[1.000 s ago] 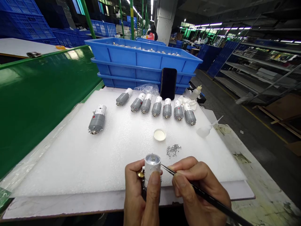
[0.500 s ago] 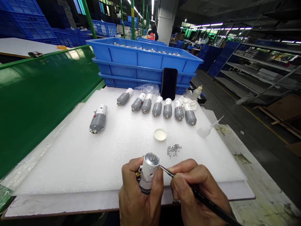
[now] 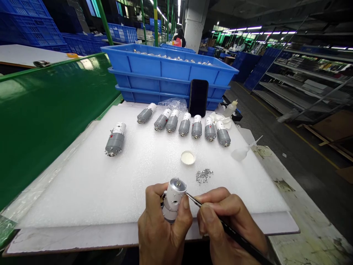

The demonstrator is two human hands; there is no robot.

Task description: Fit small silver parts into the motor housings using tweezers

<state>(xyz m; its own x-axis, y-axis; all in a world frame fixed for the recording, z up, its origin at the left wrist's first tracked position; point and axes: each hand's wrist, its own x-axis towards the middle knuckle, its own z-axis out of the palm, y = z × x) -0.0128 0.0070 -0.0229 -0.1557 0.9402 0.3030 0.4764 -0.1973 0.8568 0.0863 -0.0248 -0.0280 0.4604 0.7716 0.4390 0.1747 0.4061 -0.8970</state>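
Note:
My left hand [image 3: 165, 224] is closed around a small white and grey spacecraft model [image 3: 174, 198], held upright above the table's front edge with its silvery top facing up. Fingers and thumb cover its sides and lower part. In my right hand [image 3: 228, 217] are black tweezers [image 3: 237, 237], gripped like a pen. Their thin metal tip meets the right side of the model near its upper rim; whether a tiny part sits in the tip is too small to tell. Just beyond lie a pile of tiny silvery parts [image 3: 204, 176] and a shallow round cap [image 3: 188, 158] with whitish contents.
Several similar models [image 3: 184, 125] lie in a row on the white foam sheet [image 3: 82, 176], with another model [image 3: 115, 140] at the left. Behind them stand stacked blue crates [image 3: 165, 73], a leaning phone [image 3: 198, 97] and a squeeze bottle [image 3: 231, 109]. A green panel [image 3: 55, 106] borders the left side.
The model has turned slightly in my left hand and shifted a little to the left. My right hand and the tweezers have moved slightly left with it, the tip staying at the model's side.

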